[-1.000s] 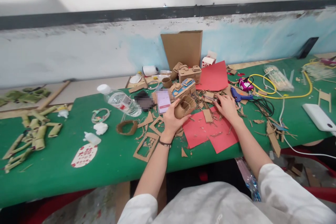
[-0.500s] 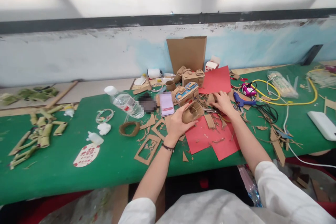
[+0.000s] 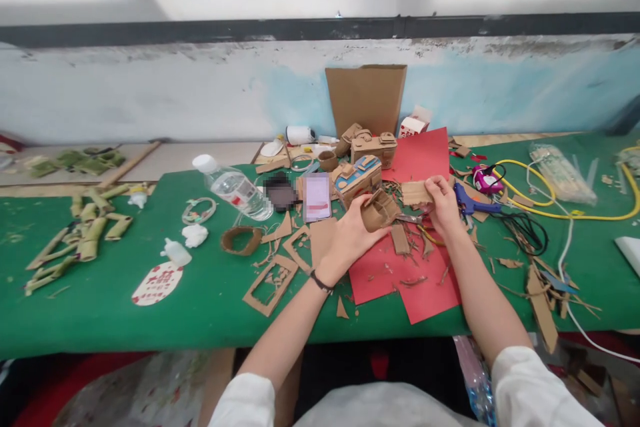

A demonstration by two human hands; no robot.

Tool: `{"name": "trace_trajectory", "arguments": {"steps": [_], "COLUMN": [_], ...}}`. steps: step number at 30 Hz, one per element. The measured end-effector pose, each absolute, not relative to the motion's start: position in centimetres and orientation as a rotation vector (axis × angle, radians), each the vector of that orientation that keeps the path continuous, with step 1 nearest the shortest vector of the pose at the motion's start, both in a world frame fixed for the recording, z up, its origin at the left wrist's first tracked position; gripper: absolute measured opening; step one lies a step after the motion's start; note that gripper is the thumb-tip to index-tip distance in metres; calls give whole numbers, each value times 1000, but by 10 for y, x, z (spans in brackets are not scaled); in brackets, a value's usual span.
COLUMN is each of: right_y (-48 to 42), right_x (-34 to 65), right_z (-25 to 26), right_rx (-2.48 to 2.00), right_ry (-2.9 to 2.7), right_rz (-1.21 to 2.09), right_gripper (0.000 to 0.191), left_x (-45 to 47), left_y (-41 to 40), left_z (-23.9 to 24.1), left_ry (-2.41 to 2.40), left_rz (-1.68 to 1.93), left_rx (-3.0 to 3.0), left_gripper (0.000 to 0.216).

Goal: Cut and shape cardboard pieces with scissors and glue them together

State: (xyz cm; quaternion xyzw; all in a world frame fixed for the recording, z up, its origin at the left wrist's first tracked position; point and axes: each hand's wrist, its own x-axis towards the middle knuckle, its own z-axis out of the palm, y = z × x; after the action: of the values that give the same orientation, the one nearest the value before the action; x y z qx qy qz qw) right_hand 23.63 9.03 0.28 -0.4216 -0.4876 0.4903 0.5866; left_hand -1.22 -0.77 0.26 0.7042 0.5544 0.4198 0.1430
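Note:
My left hand (image 3: 350, 235) is wrapped round a small hollow cardboard box (image 3: 380, 212), its open side turned up toward me. Between the thumb and fingers of my right hand (image 3: 443, 205) is a flat piece of cardboard (image 3: 417, 193), raised beside the box. Just behind them stands a cardboard model camera (image 3: 361, 177) with blue parts on top, and a plain cardboard model camera (image 3: 374, 149) is farther back. Scissors (image 3: 413, 219), partly hidden, lie below my right hand. Under both hands are red paper (image 3: 383, 273) and cardboard scraps.
A phone (image 3: 317, 197) and a tilted water bottle (image 3: 235, 188) are to the left. On the right lie a blue glue gun (image 3: 473, 200), a yellow cable (image 3: 575, 213) and a white cord. Bamboo pieces (image 3: 90, 237) are at far left. Cardboard frames (image 3: 270, 285) lie near the front.
My right hand has lifted the flat cardboard piece off the table and moved slightly right. My left hand still holds the box. The view has shifted a little.

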Motion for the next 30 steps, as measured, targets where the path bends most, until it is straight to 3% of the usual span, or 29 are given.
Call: {"name": "trace_trajectory", "arguments": {"steps": [5,11,16,19,23,30], "right_y": [79,67,66,67,64,64], "right_x": [224,217,211,205,195,197], "right_z": [11,13,5,-3,-9,-5], "right_rx": [-869,-835,-868,-879,-888,-882], "right_ry": [-1108,-1397,-1572,-1554,-1468,-1246], "right_rz": [1141,940,774,781,778,777], "right_gripper": [49,32,12,15,19,5], "left_x": [15,24,15,9,7,7], "left_y": [9,23,25,26,26,24], "left_z": [4,-14,-29,-32,-31,-23], "left_ry": [1753,1642,1335,1176,1126,1159], "left_rz": [1152,1276,1372,1354,1376,1361], "left_rx": [1969,1948,1879,1806,1747,1825], "left_gripper": [101,107,88,70,67,60]}}
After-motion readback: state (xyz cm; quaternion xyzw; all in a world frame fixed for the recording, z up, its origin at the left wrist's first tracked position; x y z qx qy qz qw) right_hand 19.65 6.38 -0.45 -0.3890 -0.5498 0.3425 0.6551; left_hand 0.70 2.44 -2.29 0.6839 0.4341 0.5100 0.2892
